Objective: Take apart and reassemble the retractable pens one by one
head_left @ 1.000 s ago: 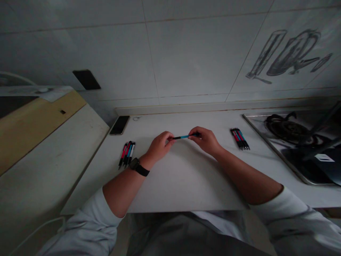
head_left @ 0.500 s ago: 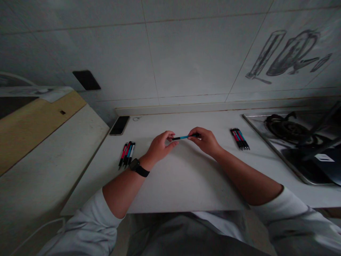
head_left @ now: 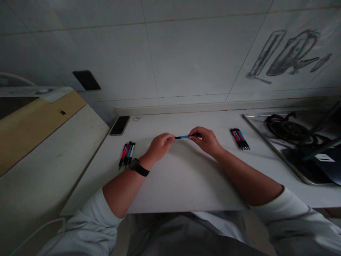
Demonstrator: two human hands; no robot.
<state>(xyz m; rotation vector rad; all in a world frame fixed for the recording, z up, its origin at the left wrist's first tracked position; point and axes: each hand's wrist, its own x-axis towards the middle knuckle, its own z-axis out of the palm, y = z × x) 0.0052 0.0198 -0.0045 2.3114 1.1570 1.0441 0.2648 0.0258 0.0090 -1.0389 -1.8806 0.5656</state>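
A blue and black pen (head_left: 182, 137) is held level above the white counter between my two hands. My left hand (head_left: 160, 145), with a black watch on its wrist, is closed, thumb and fingers pinching the pen's left end. My right hand (head_left: 204, 139) is closed on the other end, its fingers covering part of the black section. Left of my left hand lies a loose group of pens (head_left: 126, 155) in red, blue, white and black. A tighter row of red, blue and black pens (head_left: 240, 139) rests to the right of my right hand.
A phone (head_left: 119, 125) lies at the counter's back left, beside a small ring (head_left: 136, 118). On the right sits a gas stove (head_left: 290, 129) with a metal rim and a dark object on it. A pale cabinet (head_left: 53, 153) borders the left side; a tiled wall (head_left: 186, 60) rises behind.
My left thumb and fingers have come together on the pen's left end, where they were apart before. My right hand has kept its hold with hardly any movement.
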